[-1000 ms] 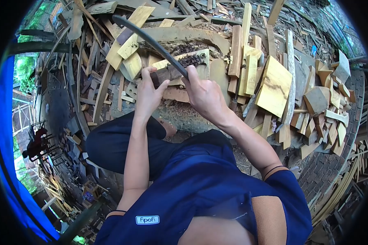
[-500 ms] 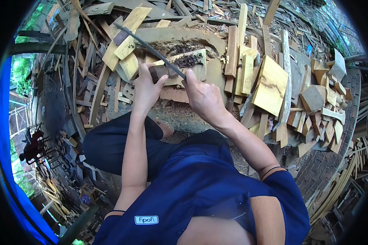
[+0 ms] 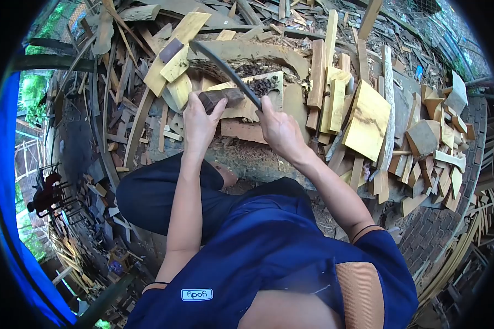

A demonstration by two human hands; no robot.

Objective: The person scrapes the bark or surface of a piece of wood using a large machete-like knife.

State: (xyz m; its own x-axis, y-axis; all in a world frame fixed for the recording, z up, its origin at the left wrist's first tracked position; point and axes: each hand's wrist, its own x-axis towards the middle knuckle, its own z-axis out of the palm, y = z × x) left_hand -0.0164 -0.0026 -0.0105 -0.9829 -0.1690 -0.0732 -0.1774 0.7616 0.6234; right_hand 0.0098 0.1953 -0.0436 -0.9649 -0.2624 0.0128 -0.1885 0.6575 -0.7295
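My left hand [image 3: 198,122] grips a short dark block of wood [image 3: 220,97] and steadies it on a pale chopping board [image 3: 270,94]. My right hand [image 3: 280,129] is closed around the handle of a long dark curved blade [image 3: 225,69]. The blade slants up and to the left from my fist, crossing just over the block's top end. Dark wood chips lie on the board beside the block.
Yellow planks and offcuts [image 3: 368,118] are piled all around, thickest to the right. A large curved log [image 3: 247,52] lies behind the board. My bent knee in dark trousers [image 3: 153,192] is below the hands. A blue tarp [image 3: 5,181] edges the left.
The blade rose and swung further left, then came down and right, shorter in view, over the block. My left hand kept holding the block throughout.
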